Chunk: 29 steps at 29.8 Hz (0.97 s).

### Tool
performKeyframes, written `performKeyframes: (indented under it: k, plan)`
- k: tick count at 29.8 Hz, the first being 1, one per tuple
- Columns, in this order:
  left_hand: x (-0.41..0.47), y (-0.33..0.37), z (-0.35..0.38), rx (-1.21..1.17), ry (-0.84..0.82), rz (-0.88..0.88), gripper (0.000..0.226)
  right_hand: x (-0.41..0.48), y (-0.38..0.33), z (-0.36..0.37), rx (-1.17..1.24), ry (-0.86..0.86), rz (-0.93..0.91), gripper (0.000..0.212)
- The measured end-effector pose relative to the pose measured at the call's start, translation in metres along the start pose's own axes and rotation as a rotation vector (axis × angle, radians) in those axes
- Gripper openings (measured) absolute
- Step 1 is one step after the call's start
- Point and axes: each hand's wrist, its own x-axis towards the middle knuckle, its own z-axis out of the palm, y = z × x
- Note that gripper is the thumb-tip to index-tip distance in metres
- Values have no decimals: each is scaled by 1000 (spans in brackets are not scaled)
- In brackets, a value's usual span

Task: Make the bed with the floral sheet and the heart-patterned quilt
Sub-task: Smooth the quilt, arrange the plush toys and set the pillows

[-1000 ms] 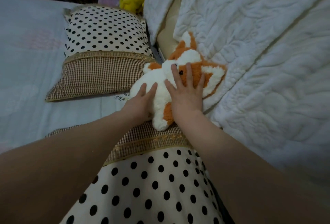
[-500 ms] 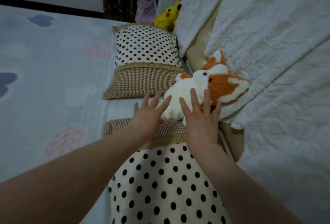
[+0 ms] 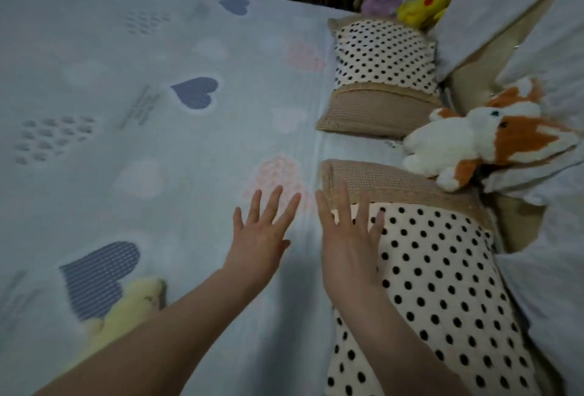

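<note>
The left fingers (image 3: 274,203) are lying straight and spread, gripping nothing, with the left hand (image 3: 257,239) hovering low over the quilt (image 3: 158,95); whether it is touching, I cannot tell. The right fingers (image 3: 343,206) are likewise splayed and empty, the right hand (image 3: 347,247) sitting over the near pillow (image 3: 442,285), at its edge. The quilt is lying spread flat, its edge running along both pillows. A corgi plush (image 3: 474,146) is resting between the near pillow and the far pillow (image 3: 379,54).
</note>
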Motion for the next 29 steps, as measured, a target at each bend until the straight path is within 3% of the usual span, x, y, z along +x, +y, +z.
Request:
performKeyframes:
  k: [3,7,10,14,21,29]
  plan:
    - [-75,-75,10,-83,56,-147,93,-41,-75,26,130,-35,-73,87]
    - [-162,-159,18,-155,-12,-435,89,-86,-157,48,264,-318,-111,75]
    - [-212,-200,29,-191,-141,-618,87,-118,-204,68,387,-470,-76,69]
    - [-248,-219,50,-406,-294,-743,103,-155,-247,85,562,-654,-37,66]
    - [-247,-220,36,-482,-377,-567,89,-175,-277,83,776,-757,122,67]
    - [-243,-174,-64,-507,-271,-277,89,-198,-247,-19,820,-448,204,65]
